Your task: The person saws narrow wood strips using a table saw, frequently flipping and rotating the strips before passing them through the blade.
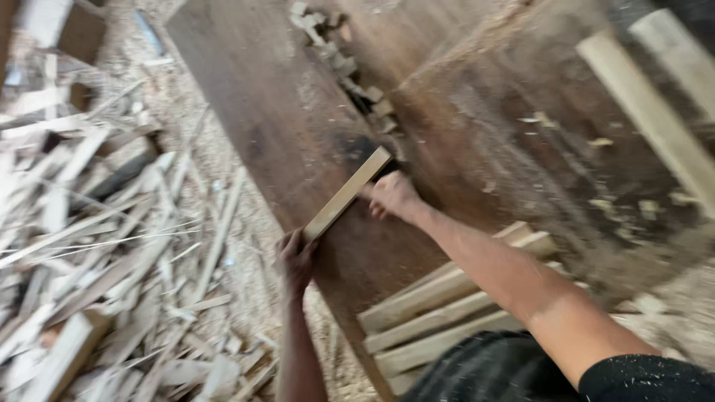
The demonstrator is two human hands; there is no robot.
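One pale wooden slat (348,193) lies between both hands over the dark worktop (268,126), its long axis slanting from lower left to upper right. The left hand (296,259) grips the lower end, fingers closed around it at the worktop's edge. The right hand (393,196) is closed on the upper end, near a dark patch on the board; motion blur keeps the fingers from showing singly.

Just below the right forearm, a stack of similar pale slats (439,313) lies on the worktop, running the same slanting way, its lower end cut off by a dark speckled garment (506,368). Small wood offcuts (350,71) string along a gap between the worktop and a second dusty brown board (521,126). Two long pale battens (655,104) cross the upper right corner, cut off by the frame.

Left of the worktop, the floor holds a heap of splintered scrap strips (97,246) in sawdust (238,246). The whole view is smeared, so fine detail is hard to make out.
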